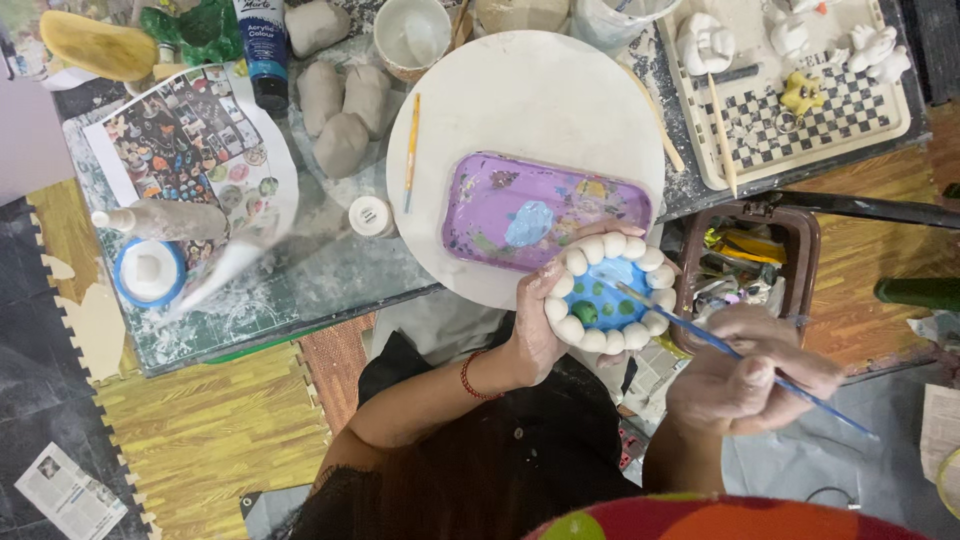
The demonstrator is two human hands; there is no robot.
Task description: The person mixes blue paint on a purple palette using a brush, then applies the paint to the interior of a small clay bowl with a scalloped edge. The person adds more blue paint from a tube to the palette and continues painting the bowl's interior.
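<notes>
We note the left hand clamped on a blue clay dish; right hand pinching a paintbrush touching it.

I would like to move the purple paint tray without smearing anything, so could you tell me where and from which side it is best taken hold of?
Grip the purple tray by its raised rim at the left short end, coming from the left. That end lies bare on the round white board, and the tray lies flat. The near right corner is covered by the left hand holding the clay piece, and paint covers the middle.
</notes>
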